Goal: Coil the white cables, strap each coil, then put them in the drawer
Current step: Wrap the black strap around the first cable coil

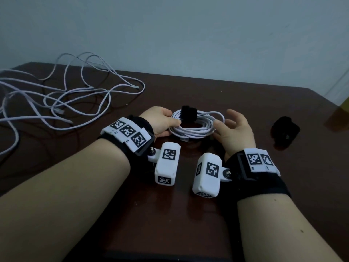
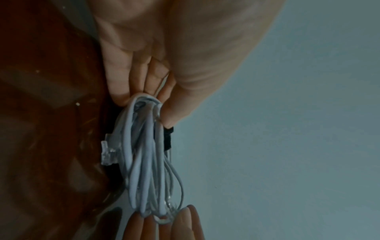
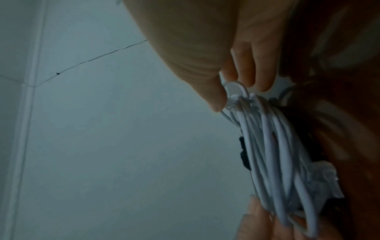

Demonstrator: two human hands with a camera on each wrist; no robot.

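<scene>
Dark wooden table [image 1: 188,214]: my left hand [image 1: 160,122] pinches the coiled white cable [image 1: 196,126]; my right hand [image 1: 234,129] pinches its opposite edge. Best keep both pinches firm so loops stay stacked around the black fabric strap [image 1: 188,112].

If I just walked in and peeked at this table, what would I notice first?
Probably the white cable coil in the middle of the dark table, with a black strap round its far side, held between the left hand and the right hand. Next, the big messy tangle of loose white cable sprawled over the table's far left. A second black strap lies alone to the right.
</scene>
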